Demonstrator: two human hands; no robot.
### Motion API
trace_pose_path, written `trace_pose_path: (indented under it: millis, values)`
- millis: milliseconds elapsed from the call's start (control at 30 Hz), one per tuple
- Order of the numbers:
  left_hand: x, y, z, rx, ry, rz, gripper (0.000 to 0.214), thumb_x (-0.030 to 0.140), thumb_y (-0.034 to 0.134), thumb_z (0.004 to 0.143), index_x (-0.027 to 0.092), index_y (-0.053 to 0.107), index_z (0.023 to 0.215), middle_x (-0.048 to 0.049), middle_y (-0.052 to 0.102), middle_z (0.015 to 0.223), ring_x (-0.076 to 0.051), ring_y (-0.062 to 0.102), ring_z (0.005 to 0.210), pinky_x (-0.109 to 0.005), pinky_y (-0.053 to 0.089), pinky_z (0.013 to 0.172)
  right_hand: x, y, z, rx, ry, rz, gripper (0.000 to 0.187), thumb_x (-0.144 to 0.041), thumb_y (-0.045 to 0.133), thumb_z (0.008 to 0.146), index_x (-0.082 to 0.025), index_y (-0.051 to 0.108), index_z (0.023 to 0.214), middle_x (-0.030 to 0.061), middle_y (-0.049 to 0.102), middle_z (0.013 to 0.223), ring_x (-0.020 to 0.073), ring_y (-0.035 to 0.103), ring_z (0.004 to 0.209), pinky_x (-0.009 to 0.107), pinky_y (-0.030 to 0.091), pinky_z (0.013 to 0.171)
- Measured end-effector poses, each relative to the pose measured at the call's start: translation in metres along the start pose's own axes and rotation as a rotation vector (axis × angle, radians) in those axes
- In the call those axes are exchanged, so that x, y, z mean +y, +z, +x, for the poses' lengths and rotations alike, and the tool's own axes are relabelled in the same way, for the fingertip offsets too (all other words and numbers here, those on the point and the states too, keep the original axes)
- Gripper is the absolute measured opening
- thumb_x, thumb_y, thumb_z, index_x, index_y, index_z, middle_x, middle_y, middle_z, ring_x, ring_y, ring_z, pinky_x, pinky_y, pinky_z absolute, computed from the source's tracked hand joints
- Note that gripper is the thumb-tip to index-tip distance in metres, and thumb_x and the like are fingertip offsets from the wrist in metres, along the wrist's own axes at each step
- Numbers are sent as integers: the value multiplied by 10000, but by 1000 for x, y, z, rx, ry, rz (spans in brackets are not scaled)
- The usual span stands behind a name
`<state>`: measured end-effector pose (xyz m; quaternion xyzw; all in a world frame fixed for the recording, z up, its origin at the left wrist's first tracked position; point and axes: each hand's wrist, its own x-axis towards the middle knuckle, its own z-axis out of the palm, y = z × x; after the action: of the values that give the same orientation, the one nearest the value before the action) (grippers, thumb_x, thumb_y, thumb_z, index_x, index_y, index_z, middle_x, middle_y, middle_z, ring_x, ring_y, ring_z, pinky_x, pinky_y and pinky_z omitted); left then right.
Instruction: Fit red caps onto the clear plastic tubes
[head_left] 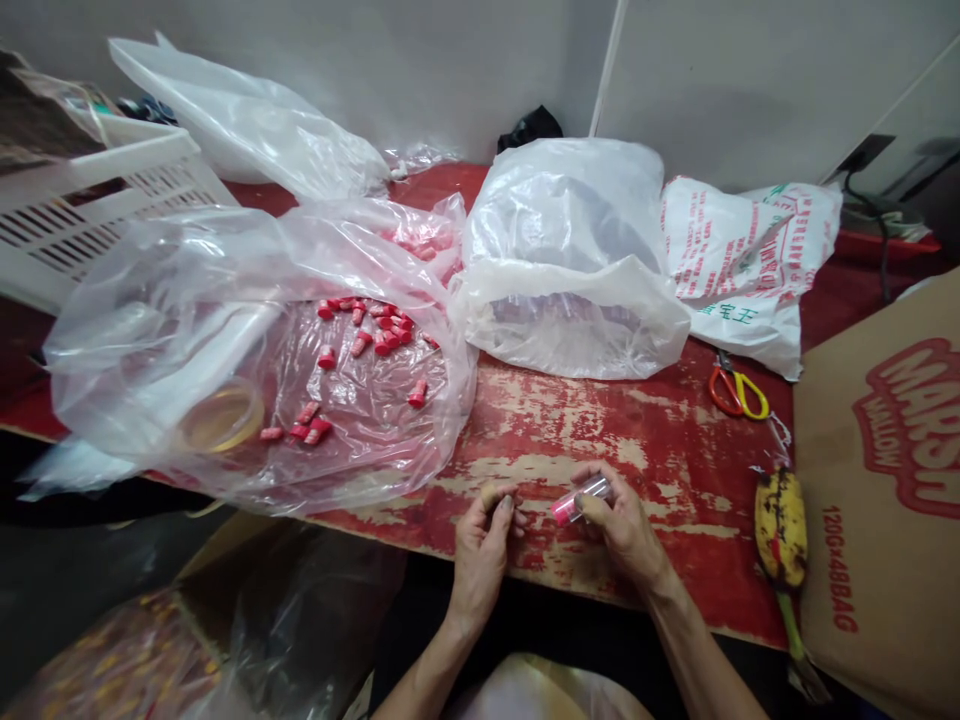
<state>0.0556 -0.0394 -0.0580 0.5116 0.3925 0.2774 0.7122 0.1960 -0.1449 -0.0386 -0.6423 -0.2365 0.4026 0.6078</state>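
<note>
My right hand [622,530] pinches a small clear tube [581,499] with a pink end between thumb and fingers. My left hand [480,555] is close beside it, its fingertips closed on a small tan piece [493,494] whose kind I cannot tell. Both hands are above the front edge of a worn red-painted table [570,430]. To the left, a clear plastic bag [150,340] lies open, holding several pink pieces [382,338] and a roll of tape [223,415].
A full white plastic bag [570,260] and a printed white bag [750,260] stand at the back. Orange-handled scissors [737,392], a spotted banana [780,530] and a cardboard box [885,500] are to the right. A white plastic crate [90,210] sits back left.
</note>
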Motion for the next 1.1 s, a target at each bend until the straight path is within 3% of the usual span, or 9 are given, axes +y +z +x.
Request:
trace_pose_path:
  millis: [100, 233, 400, 500, 633, 800, 933, 1100]
  values:
    - [4, 1, -4, -65, -12, 23, 285, 390, 596, 823, 169, 637, 999, 1, 637, 684, -120, 579, 615, -214, 473, 615, -5, 1, -2, -21, -51, -93, 285, -403, 629, 760, -200, 538, 937, -22, 524, 765, 103, 446, 613, 207, 374, 537]
    - [12, 4, -11, -212, -15, 26, 297, 368, 653, 786, 200, 657, 1031, -38, 681, 898, -148, 616, 694, -249, 499, 657, -8, 7, -6, -102, -53, -65, 231, -350, 624, 766, -202, 551, 926, -1, 568, 869, 131, 524, 729, 230, 430, 652]
    - [18, 1, -12, -202, 216, 220, 169, 305, 652, 801, 224, 712, 937, -23, 677, 837, -176, 616, 802, -256, 469, 735, -5, 9, -7, -86, -45, -128, 252, -417, 586, 812, -199, 568, 936, 11, 576, 864, 136, 517, 710, 227, 421, 610]
    - [20, -3, -10, -243, 343, 343, 155, 266, 623, 827, 228, 703, 955, -13, 669, 818, -163, 607, 784, -247, 454, 718, -5, 5, -6, -152, -49, -162, 289, -474, 563, 836, -195, 590, 909, 3, 560, 806, 124, 481, 667, 219, 392, 579]
    - [22, -7, -10, -265, 458, 430, 182, 199, 582, 859, 239, 660, 1018, 2, 654, 849, -137, 605, 799, -223, 446, 730, -5, -1, -5, -253, -106, -171, 278, -479, 549, 858, -218, 595, 942, 1, 558, 833, 129, 488, 705, 223, 390, 604]
    - [21, -8, -14, -282, 587, 529, 283, 122, 550, 872, 274, 608, 1104, 15, 649, 904, -111, 598, 828, -194, 435, 745, -3, -3, -8, -220, -205, -288, 197, -411, 560, 875, -245, 593, 976, 0, 563, 884, 140, 516, 781, 232, 400, 677]
    - [22, -6, -15, -285, 610, 517, 249, 115, 551, 868, 239, 601, 1078, 0, 650, 922, -120, 597, 856, -200, 437, 762, -3, -5, -12, -196, -241, -273, 191, -400, 562, 873, -245, 584, 982, 11, 559, 943, 157, 527, 864, 239, 406, 716]
    - [22, -6, -13, -321, 498, 505, 161, 174, 550, 881, 233, 628, 1008, 8, 633, 851, -118, 590, 788, -203, 432, 719, -2, -12, -7, -240, -110, -323, 320, -499, 528, 865, -195, 615, 913, 13, 571, 796, 143, 505, 692, 235, 379, 592]
